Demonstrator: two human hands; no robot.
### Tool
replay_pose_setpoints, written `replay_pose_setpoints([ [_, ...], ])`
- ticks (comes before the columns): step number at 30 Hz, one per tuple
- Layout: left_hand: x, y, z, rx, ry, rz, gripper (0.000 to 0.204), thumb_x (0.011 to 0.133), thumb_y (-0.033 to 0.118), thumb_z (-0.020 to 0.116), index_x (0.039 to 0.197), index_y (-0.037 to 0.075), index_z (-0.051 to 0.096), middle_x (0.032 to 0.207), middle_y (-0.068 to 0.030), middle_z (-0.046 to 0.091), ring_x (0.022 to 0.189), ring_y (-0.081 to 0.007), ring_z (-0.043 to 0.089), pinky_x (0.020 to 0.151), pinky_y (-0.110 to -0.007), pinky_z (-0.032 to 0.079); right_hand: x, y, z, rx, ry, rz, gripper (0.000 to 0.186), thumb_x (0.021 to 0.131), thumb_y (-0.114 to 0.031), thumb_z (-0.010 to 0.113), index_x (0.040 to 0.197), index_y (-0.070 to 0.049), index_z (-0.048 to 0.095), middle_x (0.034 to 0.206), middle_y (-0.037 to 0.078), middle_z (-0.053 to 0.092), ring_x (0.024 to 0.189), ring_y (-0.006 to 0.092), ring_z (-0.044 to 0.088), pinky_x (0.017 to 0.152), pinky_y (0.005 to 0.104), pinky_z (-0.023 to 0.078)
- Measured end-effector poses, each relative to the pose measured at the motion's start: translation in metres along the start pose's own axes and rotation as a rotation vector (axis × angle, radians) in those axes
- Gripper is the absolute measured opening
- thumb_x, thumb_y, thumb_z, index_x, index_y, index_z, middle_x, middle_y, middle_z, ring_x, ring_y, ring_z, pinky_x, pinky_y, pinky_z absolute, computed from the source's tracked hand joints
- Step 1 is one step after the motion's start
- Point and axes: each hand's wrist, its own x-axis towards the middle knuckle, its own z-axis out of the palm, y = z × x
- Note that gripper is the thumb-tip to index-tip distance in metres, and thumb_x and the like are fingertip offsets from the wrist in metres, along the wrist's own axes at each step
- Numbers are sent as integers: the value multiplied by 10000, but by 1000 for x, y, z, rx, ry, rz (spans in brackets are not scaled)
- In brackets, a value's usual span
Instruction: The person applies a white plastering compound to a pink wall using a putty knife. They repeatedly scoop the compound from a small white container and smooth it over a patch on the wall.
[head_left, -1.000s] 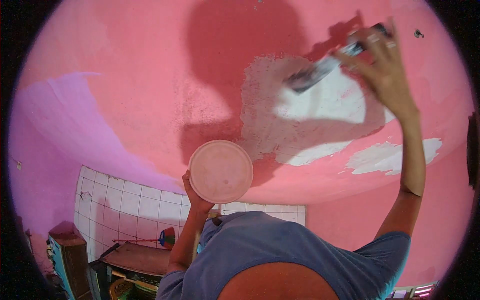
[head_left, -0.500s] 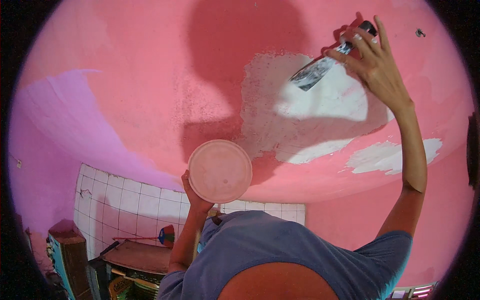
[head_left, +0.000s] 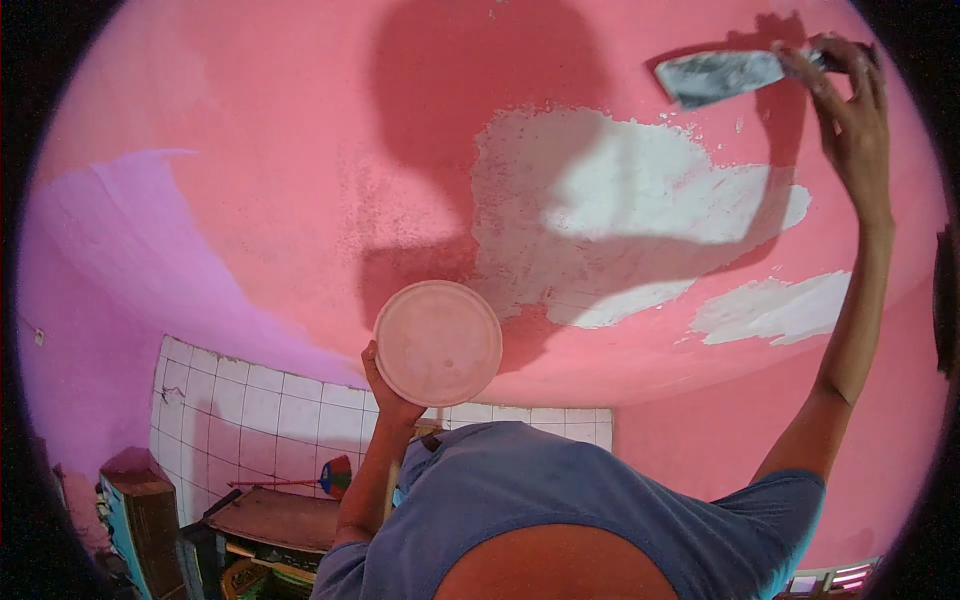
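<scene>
Head view shows the right hand with its fingers bent and closed around the handle of a scraper, whose smeared blade lies over the pink wall, above the white patch; whether it touches is hard to tell. The left hand grips a round pink dish at its lower left, thumb by the rim, other fingers hidden; whether it is a lid or tub is unclear.
</scene>
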Motion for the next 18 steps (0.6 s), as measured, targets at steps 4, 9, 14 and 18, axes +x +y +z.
replay_pose_setpoints([
  [4, -1, 8, 1, 238, -24, 110, 668, 810, 553, 398, 1322, 126, 368, 1308, -145, 409, 1172, -330, 430, 924, -537, 397, -11, -89, 32, 296, -9, -164, 481, 706, -100, 551, 1151, -283, 586, 1084, 60, 523, 1057, 253, 494, 1038, 514, 276],
  [9, -1, 19, 13, -527, -29, -268, 674, 807, 555, 400, 1325, 125, 364, 1311, -150, 406, 1173, -338, 429, 922, -539, 398, -24, -147, 43, 417, -103, -199, 429, 743, -117, 547, 1128, -301, 586, 1046, 2, 517, 1102, 176, 465, 1064, 557, 228],
  [14, -1, 17, 12, -558, 2, -292, 678, 804, 554, 407, 1326, 124, 363, 1315, -155, 400, 1176, -341, 426, 922, -540, 399, -21, -127, 48, 296, -149, -150, 451, 759, -119, 508, 1160, -319, 560, 1129, 4, 510, 1132, 189, 452, 1090, 522, 195],
  [18, -3, 18, 12, -666, -7, -323, 676, 805, 552, 409, 1325, 123, 364, 1317, -157, 398, 1177, -341, 425, 920, -538, 401, -20, -96, 48, 218, -122, -113, 506, 733, -114, 540, 1188, -336, 542, 1122, 12, 514, 1105, 202, 469, 1091, 521, 182],
])
